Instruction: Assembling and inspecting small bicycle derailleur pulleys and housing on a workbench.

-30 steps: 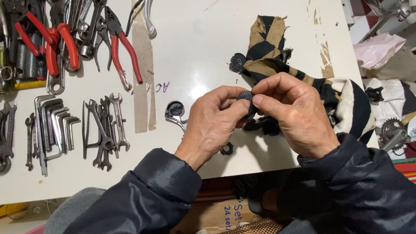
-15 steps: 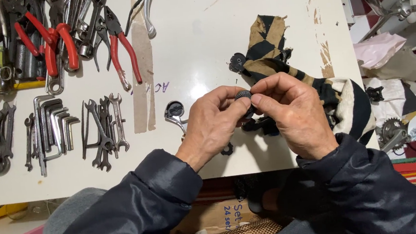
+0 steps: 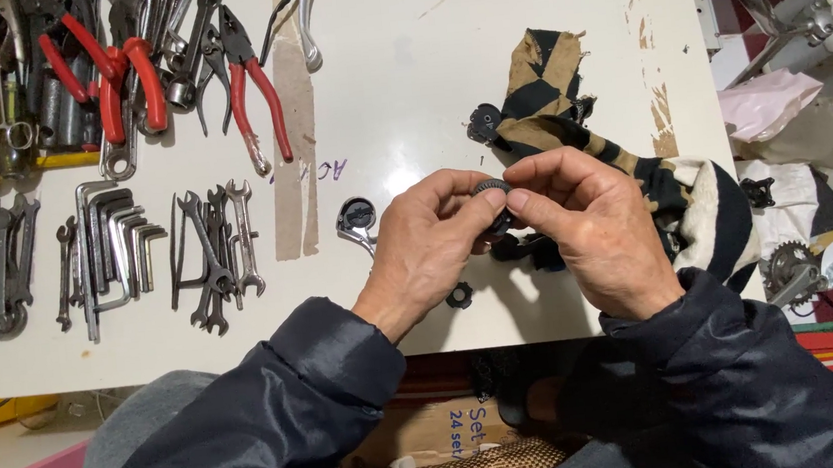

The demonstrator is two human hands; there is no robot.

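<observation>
I pinch a small dark ring (image 3: 491, 189) between the fingertips of my left hand (image 3: 434, 237) and my right hand (image 3: 586, 224), both closed on it, just above the white tabletop (image 3: 403, 85). A striped rag (image 3: 620, 151) lies beside my right hand, touching it. Red-handled pliers (image 3: 248, 83) and a row of wrenches (image 3: 212, 252) lie well to the left.
</observation>
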